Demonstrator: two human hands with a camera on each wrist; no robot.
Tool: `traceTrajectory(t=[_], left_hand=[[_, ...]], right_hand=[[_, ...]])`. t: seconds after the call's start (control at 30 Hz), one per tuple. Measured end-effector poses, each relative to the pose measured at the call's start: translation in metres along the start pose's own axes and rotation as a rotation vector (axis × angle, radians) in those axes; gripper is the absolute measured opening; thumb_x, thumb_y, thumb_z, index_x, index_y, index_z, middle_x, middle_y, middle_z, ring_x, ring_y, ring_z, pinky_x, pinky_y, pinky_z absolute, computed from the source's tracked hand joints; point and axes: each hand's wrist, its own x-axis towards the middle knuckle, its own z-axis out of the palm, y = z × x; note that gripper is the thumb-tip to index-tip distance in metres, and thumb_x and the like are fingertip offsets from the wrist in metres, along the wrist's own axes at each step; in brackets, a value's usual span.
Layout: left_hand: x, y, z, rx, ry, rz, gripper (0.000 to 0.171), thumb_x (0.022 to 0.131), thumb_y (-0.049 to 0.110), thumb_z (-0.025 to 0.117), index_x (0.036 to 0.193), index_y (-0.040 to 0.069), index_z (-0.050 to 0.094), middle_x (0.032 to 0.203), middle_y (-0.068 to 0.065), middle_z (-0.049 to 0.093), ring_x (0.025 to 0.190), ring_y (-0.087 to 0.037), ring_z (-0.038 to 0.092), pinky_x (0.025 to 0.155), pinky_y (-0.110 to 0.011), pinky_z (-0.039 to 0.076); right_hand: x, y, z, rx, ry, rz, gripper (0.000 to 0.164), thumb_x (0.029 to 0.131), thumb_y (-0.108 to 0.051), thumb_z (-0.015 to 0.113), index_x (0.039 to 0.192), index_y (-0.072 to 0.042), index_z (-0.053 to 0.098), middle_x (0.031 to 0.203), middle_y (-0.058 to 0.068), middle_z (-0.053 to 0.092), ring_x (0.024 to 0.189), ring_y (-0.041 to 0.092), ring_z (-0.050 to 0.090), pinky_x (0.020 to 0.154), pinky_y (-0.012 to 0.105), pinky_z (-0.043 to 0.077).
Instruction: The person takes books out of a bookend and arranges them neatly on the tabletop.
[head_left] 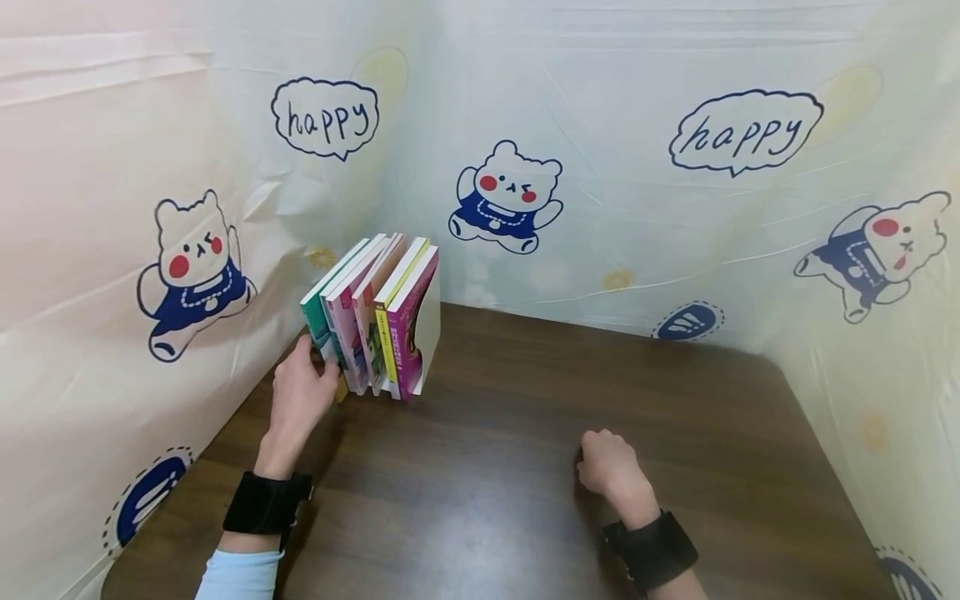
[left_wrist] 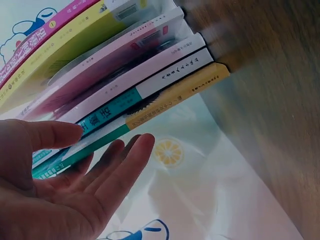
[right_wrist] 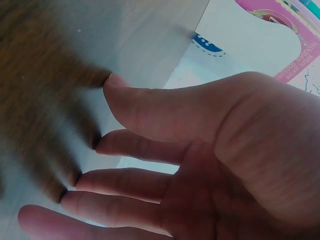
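1. Standing with spines toward the near side, a row of books [head_left: 371, 308] occupies the far left of the tabletop [head_left: 487, 467]. The left hand [head_left: 302, 387] is at its left end, grip apart: thumb and fingers loosely extended about the green-and-orange-spined book [left_wrist: 177, 98] and teal-and-white-spined book [left_wrist: 102, 117].
2. The right hand [head_left: 611, 468] rests on the tabletop, well right of the row, fingers loose, holding nothing.
3. An uneven push could topple the row rightward, as nothing visible braces the magenta-spined book [head_left: 406, 358].
4. Fingertip pressure is hard to judge; neighbours hide most covers, and small spine lettering is unreadable.
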Motion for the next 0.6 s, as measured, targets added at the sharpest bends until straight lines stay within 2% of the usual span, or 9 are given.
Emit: traceTrajectory(t=[0.13, 0.37, 0.6], left_hand=[[0.005, -0.002, 0.001, -0.045, -0.023, -0.005, 0.05, 0.105, 0.01, 0.055, 0.15, -0.007, 0.041, 0.139, -0.037, 0.057, 0.114, -0.052, 0.064, 0.087, -0.065, 0.056], [0.017, -0.005, 0.004, -0.074, -0.011, 0.009, 0.052, 0.104, 0.009, 0.053, 0.153, -0.006, 0.043, 0.139, -0.037, 0.058, 0.118, -0.055, 0.062, 0.088, -0.067, 0.055], [0.016, -0.004, 0.004, -0.068, -0.021, 0.011, 0.052, 0.106, 0.011, 0.052, 0.154, -0.005, 0.044, 0.139, -0.036, 0.058, 0.118, -0.054, 0.063, 0.088, -0.067, 0.055]], right_hand=[[0.0, 0.001, 0.001, -0.011, 0.012, -0.01, 0.012, 0.092, -0.006, 0.077, 0.087, 0.001, 0.068, 0.076, 0.012, 0.061, 0.069, 0.025, 0.058, 0.064, 0.046, 0.053], [-0.001, 0.001, -0.002, 0.0, 0.013, -0.02, 0.014, 0.093, -0.007, 0.077, 0.088, 0.002, 0.068, 0.081, 0.017, 0.064, 0.074, 0.033, 0.063, 0.068, 0.049, 0.054], [-0.001, 0.001, -0.002, 0.006, -0.006, -0.007, 0.014, 0.094, -0.007, 0.076, 0.087, 0.002, 0.067, 0.078, 0.013, 0.06, 0.07, 0.027, 0.056, 0.064, 0.045, 0.051]])
